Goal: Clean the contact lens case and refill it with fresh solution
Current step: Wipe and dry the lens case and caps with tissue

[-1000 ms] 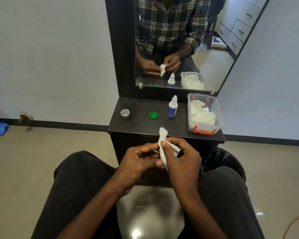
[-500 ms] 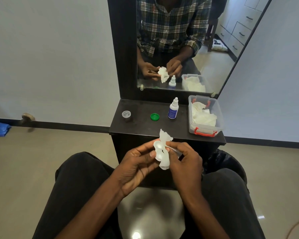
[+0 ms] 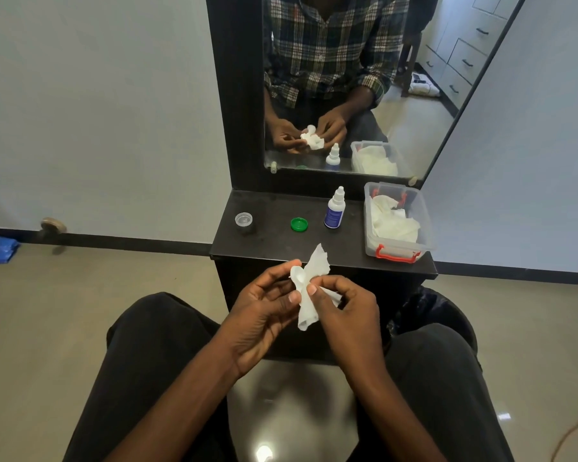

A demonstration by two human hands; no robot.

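The lens case [image 3: 297, 279] is held above the lap, in front of the dark shelf [image 3: 281, 243]. The left hand [image 3: 264, 308] pinches it at the edge with closed fingers, and the right hand [image 3: 344, 305] grips a white tissue [image 3: 309, 295] against it. The case looks small, light, stiff and probably slippery when wet, so holding it by the rim seems safest. The tissue is soft and may tear. The solution bottle [image 3: 334, 211] and the green cap [image 3: 299, 224] stand on the shelf.

Shelf [image 3: 281, 241] front bare; bottle [image 3: 334, 211], box [image 3: 426, 228] crowd right.
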